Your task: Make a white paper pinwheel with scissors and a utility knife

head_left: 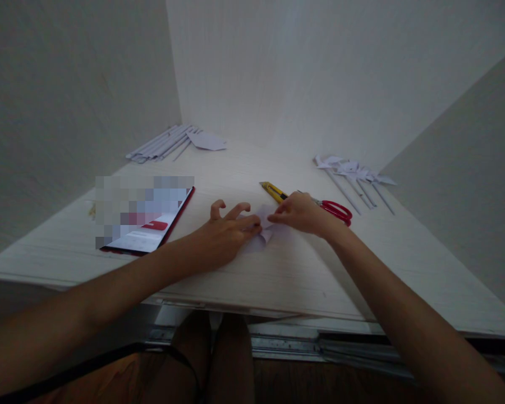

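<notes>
A small white piece of paper (265, 240), partly folded or curled, lies on the white tabletop between my hands. My left hand (225, 235) pinches its left side with thumb and forefinger, while other fingers are raised and bent. From the right, my right hand (297, 213) has its fingertips closed at the paper's other edge. Just behind that hand lies a yellow utility knife (272, 192), its near end hidden. Red-handled scissors (336, 210) rest to the right, partly covered by the hand and wrist.
A phone or tablet (162, 238) with a lit screen and red edge lies at left. Rolled paper sticks (160, 145) and a flat paper piece (208, 141) sit at the back left. Several paper pinwheels on sticks (353, 174) lie at the right. Walls enclose the table (252, 286).
</notes>
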A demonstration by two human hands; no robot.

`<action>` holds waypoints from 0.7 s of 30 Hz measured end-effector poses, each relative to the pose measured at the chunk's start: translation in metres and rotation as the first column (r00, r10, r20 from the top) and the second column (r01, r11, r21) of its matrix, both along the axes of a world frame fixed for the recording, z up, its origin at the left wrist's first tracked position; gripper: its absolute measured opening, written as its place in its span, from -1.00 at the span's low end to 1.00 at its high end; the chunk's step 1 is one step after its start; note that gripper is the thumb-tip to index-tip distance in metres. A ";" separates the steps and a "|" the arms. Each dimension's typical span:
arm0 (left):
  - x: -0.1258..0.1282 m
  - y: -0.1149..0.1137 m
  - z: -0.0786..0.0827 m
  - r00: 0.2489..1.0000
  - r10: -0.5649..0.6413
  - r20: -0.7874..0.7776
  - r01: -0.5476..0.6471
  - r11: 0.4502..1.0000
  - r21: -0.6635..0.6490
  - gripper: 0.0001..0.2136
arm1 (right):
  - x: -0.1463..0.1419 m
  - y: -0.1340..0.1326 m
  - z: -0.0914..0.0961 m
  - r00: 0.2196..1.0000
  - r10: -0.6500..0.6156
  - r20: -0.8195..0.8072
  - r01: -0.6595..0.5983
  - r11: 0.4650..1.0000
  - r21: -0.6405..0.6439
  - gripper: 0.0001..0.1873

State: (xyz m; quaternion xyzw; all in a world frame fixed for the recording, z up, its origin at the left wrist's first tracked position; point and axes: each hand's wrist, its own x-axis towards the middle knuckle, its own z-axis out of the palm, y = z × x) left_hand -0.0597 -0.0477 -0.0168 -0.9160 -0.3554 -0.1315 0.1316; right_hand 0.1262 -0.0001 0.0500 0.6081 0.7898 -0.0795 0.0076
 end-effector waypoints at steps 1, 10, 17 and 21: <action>0.000 0.000 0.000 1.000 0.003 0.000 -0.003 1.000 0.001 -0.58 | 0.005 0.001 0.004 1.000 -0.015 0.000 0.015 0.999 0.044 -0.67; 0.000 0.002 -0.005 1.000 -0.003 0.022 0.002 1.000 0.031 -0.61 | -0.001 0.045 -0.010 0.983 0.021 0.180 -0.028 0.999 0.037 -0.55; 0.003 0.001 -0.003 0.999 0.019 0.026 -0.019 1.000 0.005 -0.60 | 0.013 0.035 0.014 0.999 -0.037 -0.015 0.036 0.998 -0.060 -0.69; 0.004 0.000 -0.003 0.999 0.019 0.043 -0.020 1.000 0.015 -0.62 | 0.028 -0.009 0.032 0.990 0.120 -0.072 -0.131 0.977 -0.170 -0.72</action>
